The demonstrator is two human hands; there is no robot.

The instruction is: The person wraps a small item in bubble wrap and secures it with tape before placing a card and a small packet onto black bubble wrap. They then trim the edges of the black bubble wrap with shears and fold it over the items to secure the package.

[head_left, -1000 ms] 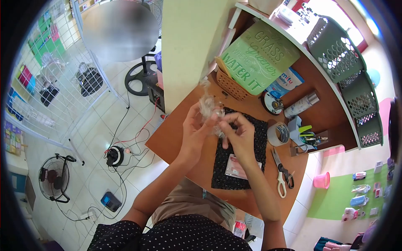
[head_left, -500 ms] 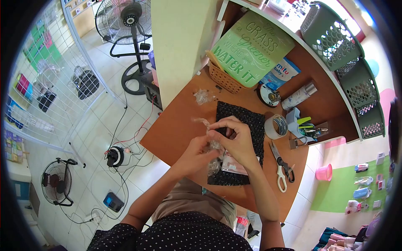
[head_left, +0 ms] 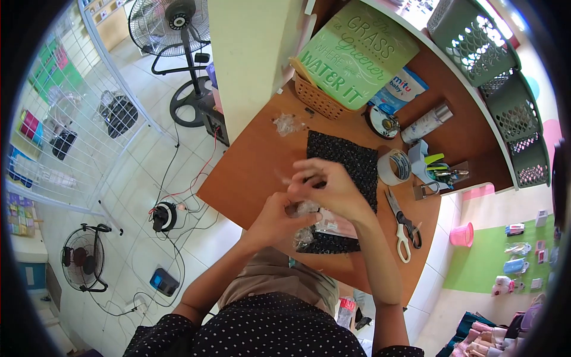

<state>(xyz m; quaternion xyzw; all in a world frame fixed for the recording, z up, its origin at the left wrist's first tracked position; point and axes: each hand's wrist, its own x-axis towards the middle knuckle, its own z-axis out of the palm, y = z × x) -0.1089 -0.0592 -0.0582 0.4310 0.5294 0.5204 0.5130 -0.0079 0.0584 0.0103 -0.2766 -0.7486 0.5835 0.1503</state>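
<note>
Crumpled clear plastic (head_left: 304, 237) is under and beside my left hand (head_left: 278, 221), whose fingers are closed on it. Just above, my right hand (head_left: 324, 184) is curled with thumb and fingers together; a blurred clear strip shows at its fingertips. Below my right hand, a flat pinkish packet (head_left: 336, 225) lies over the black bubble wrap (head_left: 348, 154), partly hidden by my hands. Another scrap of clear plastic (head_left: 288, 124) rests on the brown table (head_left: 244, 172), farther back.
Scissors (head_left: 402, 229) lie right of the bubble wrap, near a tape roll (head_left: 394, 166). A woven basket (head_left: 321, 98), a green sign (head_left: 360, 53), a spray can (head_left: 427, 123) and a pen holder (head_left: 423, 163) line the back. A standing fan (head_left: 178, 22) is on the left.
My right hand has shifted slightly left and up, and its fingers have curled. The clear strip at its fingertips is now more blurred. The camera view has shifted a little.
</note>
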